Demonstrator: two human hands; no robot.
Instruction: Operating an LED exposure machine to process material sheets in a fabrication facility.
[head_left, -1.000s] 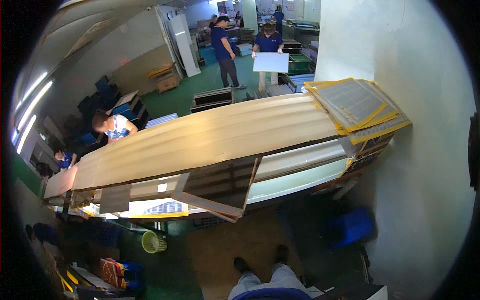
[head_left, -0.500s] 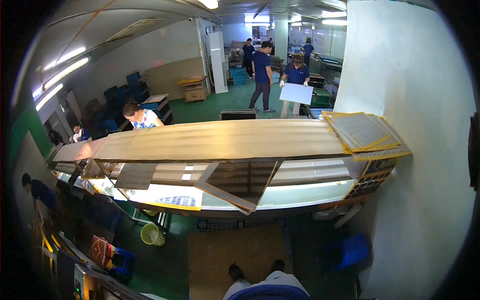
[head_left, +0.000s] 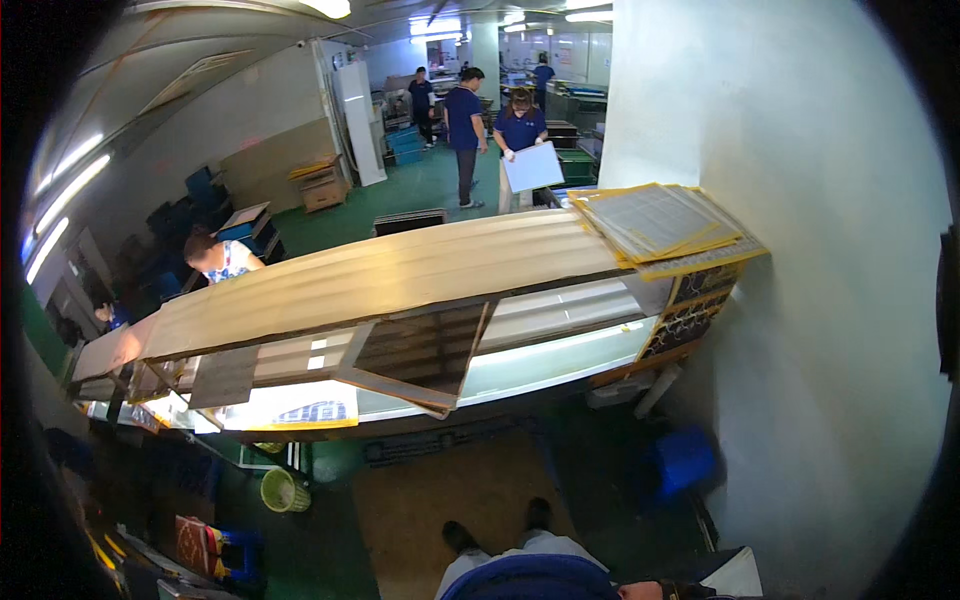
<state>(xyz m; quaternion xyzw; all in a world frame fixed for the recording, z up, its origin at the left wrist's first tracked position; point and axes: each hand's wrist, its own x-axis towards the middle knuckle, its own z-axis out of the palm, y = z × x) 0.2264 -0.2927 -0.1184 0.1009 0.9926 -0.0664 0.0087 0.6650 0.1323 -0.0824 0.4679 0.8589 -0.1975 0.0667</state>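
Observation:
At the lower edge, right of my blue-clad lap, a small part of my right hand (head_left: 640, 591) shows. It lies next to a dark object (head_left: 688, 591) and a white flat panel (head_left: 735, 575); the fingers are cut off by the picture's edge, so whether it grips either one is unclear. My left hand is out of the picture. In front of me stands a long bench with a lit glass top (head_left: 560, 362). A dark framed screen (head_left: 420, 350) leans tilted on it, beside a yellow-edged sheet with blue print (head_left: 310, 411).
A long shelf (head_left: 390, 275) spans above the bench, with yellow-edged frames (head_left: 660, 222) stacked at its right end. A white wall (head_left: 820, 330) stands right. On the floor are a yellow-green basket (head_left: 285, 491), blue bin (head_left: 685, 462) and brown mat (head_left: 450, 490). Beyond, a co-worker (head_left: 520, 125) holds a white panel.
My view has turned to the right and tilted, so the bench now slants. My right hand and the white panel beside it have come into view at the lower edge.

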